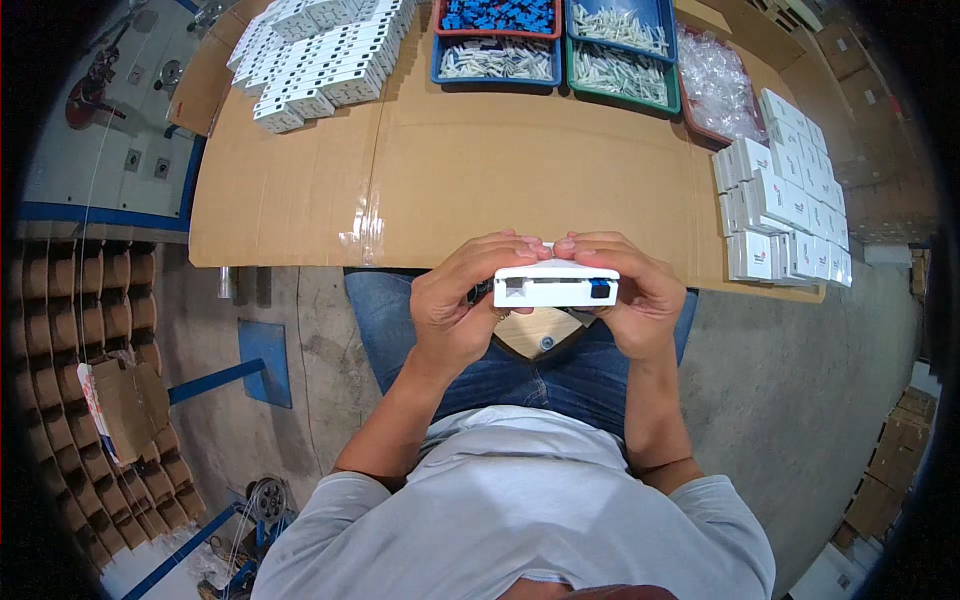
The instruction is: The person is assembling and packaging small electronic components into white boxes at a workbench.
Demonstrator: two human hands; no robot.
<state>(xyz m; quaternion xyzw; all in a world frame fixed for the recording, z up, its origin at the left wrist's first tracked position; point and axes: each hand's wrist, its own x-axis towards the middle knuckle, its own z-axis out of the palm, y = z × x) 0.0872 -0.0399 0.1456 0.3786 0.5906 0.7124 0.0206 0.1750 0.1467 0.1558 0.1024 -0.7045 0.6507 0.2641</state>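
Between both hands, above my lap and just off the table's near edge, is a flat white plastic case (556,293). Its side towards me shows a long slot, with a small black-and-blue piece at the slot's right end. My left hand (452,306) is closed round the left end of the case. The right end is gripped by my right hand (642,302). Fingertips of both hands meet near the middle of its far top edge. What the fingers cover on the far side is hidden.
Cardboard (480,190) covers the table. Stacked white housings (315,60) stand far left, stacked white boxes (790,205) at right. Trays at the back hold blue parts (497,15), white sticks (620,77) and clear plastic pieces (715,80). A wooden-topped stool (540,330) shows below the case.
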